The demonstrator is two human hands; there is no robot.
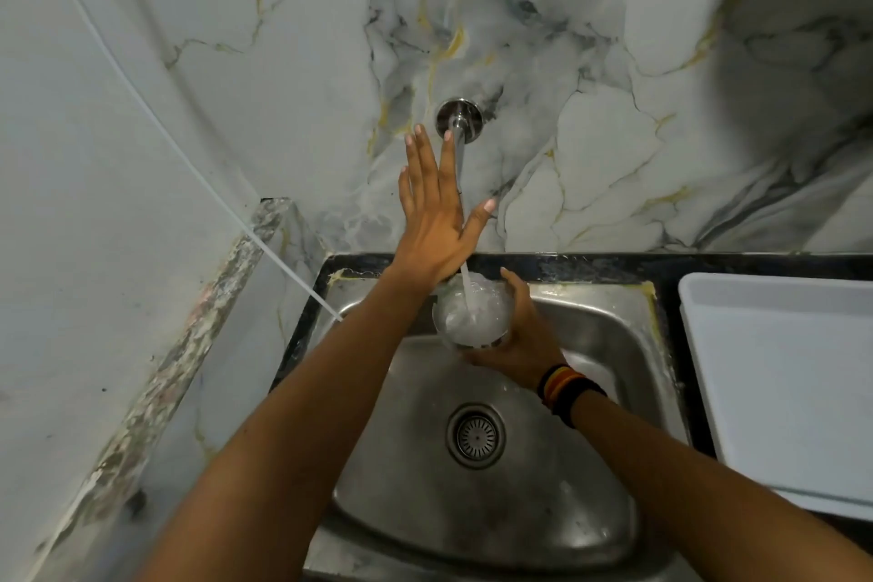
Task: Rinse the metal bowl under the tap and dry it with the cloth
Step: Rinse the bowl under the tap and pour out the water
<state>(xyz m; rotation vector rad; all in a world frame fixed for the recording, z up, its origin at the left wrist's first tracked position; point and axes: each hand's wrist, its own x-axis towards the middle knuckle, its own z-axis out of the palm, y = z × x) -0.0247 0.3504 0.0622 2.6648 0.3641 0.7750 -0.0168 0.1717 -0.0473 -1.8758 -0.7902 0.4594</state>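
Observation:
A small metal bowl (472,314) is held over the steel sink (604,336), and my right hand (519,336) grips it from the right and below. A stream of water (466,286) falls from the wall tap (459,128) into the bowl, which is full of frothing water. My left hand (437,213) is raised flat against the tap's spout, fingers spread, holding nothing. No cloth is in view.
The sink drain (476,435) lies below the bowl. A white tray (779,383) sits on the dark counter to the right. A marble wall rises behind, a speckled stone ledge (189,345) runs along the left, and a thin white tube (283,265) slants toward the sink's corner.

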